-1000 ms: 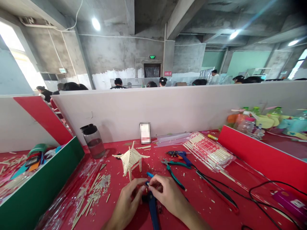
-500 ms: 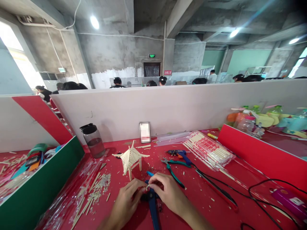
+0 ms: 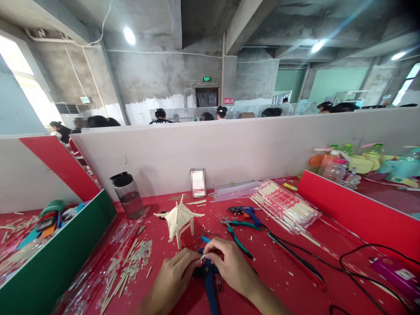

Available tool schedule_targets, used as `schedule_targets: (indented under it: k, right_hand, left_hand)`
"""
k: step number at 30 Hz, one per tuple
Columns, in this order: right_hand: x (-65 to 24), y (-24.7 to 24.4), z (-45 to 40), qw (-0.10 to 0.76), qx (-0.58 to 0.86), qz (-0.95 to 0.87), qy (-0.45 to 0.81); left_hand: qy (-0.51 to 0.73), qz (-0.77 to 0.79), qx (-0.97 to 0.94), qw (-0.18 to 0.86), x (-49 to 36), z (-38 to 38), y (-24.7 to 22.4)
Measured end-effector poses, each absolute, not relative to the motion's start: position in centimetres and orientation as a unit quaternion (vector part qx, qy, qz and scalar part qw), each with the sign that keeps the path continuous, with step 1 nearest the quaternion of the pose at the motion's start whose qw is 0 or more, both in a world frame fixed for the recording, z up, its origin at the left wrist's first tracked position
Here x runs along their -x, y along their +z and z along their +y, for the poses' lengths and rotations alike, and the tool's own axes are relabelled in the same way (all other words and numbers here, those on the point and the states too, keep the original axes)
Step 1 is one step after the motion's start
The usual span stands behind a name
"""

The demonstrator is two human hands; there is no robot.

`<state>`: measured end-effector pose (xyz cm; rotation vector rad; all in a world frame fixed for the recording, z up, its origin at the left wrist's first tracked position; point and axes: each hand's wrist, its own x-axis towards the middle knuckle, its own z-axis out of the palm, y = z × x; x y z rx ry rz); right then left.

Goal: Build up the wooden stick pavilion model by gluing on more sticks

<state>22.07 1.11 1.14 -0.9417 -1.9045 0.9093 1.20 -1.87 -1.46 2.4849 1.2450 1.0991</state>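
Over a dark blue hand tool (image 3: 210, 288), whose exact kind is partly hidden, my two hands meet. My left hand (image 3: 174, 274) is closed in a pinch at the left end of a small pale piece (image 3: 202, 258), which looks like a bit of wooden stick. From the other side, the thumb and forefinger of my right hand (image 3: 230, 265) pinch the same piece. Just beyond the hands stands a small pavilion model (image 3: 179, 218) made of pale sticks, with a pointed roof and legs. A blue tip (image 3: 205, 239) shows behind my fingers.
Green-handled cutting pliers (image 3: 238, 238), a blue glue gun (image 3: 251, 215) and packs of chopsticks (image 3: 285, 205) lie to the right. Stick offcuts (image 3: 136, 260) and clear wrappers (image 3: 95, 267) cover the left. A bottle (image 3: 127, 197) and a phone (image 3: 198, 183) stand near the partition (image 3: 243, 148).
My fingers have shifted slightly, and more of the pale piece shows between them. The tool and the pavilion model stay in place.
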Motion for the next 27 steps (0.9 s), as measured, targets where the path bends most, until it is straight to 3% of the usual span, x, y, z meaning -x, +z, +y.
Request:
schedule_targets:
  k: [10,15,27]
  right_hand:
    - [-21.9,0.7,1.2,0.405,0.368,-0.746,0.379]
    - [-22.3,2.3,0.7,0.384,0.404,-0.761,0.331]
    - [-20.5,0.4,-2.8,0.028,0.543,-0.816,0.198]
  left_hand:
    - [0.361,0.429,-0.826,0.058,-1.3,-2.0,-1.4]
    - [0.353,0.455,-0.814,0.069,-1.0,-1.9,-1.5]
    - [0.362,0.494,-0.791,0.025,-0.1,-1.2,-1.4]
